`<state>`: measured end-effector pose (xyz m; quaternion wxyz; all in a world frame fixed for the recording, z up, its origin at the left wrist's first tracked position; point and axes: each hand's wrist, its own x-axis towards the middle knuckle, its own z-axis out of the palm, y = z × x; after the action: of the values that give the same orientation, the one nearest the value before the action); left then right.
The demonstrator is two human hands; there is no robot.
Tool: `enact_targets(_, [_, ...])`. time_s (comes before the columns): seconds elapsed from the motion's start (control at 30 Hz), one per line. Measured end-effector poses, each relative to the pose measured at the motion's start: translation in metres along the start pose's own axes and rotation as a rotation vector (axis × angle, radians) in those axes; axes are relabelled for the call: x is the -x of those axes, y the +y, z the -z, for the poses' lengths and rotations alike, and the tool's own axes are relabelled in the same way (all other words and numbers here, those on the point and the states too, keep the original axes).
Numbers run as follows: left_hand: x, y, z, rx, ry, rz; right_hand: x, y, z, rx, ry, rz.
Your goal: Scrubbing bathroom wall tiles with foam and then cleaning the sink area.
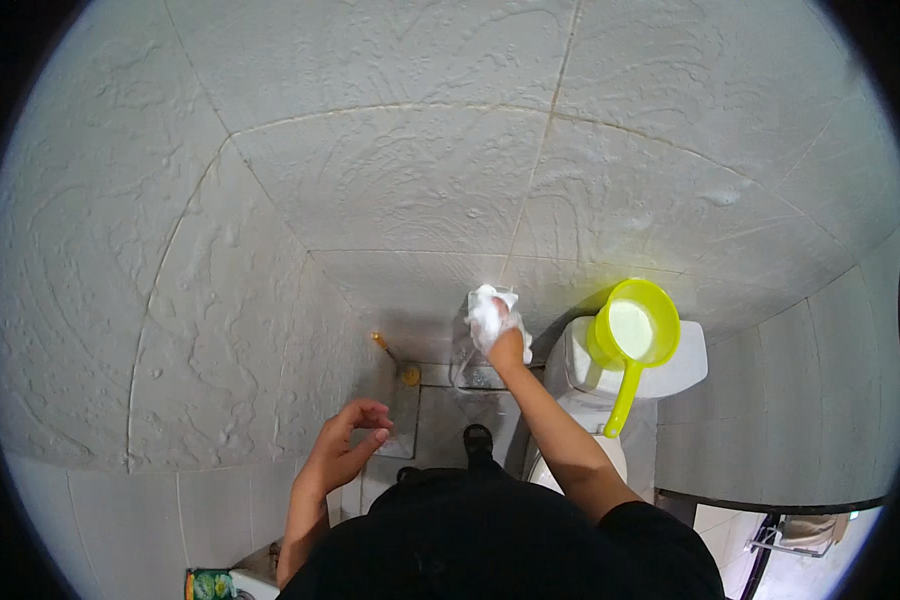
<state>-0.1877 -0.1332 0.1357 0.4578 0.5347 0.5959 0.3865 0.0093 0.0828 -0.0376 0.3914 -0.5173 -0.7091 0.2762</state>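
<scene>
My right hand [501, 330] grips a white cloth [486, 313] covered in suds and holds it at the lower part of the grey tiled wall [420, 195]. Foam streaks and swirls mark much of that wall. Off to the lower left, my left hand [351, 442] is empty, its fingers apart and slightly curled. A lime-green plastic dipper [671, 322] with whitish liquid inside rests on the lid of the toilet tank [694, 360], to the right of my right hand, its handle pointing towards me.
The toilet bowl [544, 474] lies partly beneath my right forearm. A brush-like tool with an orange handle tip [379, 340] leans in the left corner. A green packet [210, 583] shows at the bottom left, and a wire rack [791, 544] at the bottom right.
</scene>
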Motion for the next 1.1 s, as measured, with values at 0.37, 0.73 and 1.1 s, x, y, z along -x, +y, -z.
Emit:
enact_targets(0.37, [0.02,0.007,-0.012,0.048,0.078,0.035,-0.002,0.043,-0.001,-1.204,-0.273,-0.775])
enact_targets(0.73, [0.017,0.021,-0.019,-0.001,0.087,0.029,0.009,0.069,0.002,-1.2,-0.306,-0.702])
enact_targets(1.1, [0.015,0.022,-0.027,0.026,0.113,0.01,-0.01,0.053,0.006,-0.562,-0.163,-0.414])
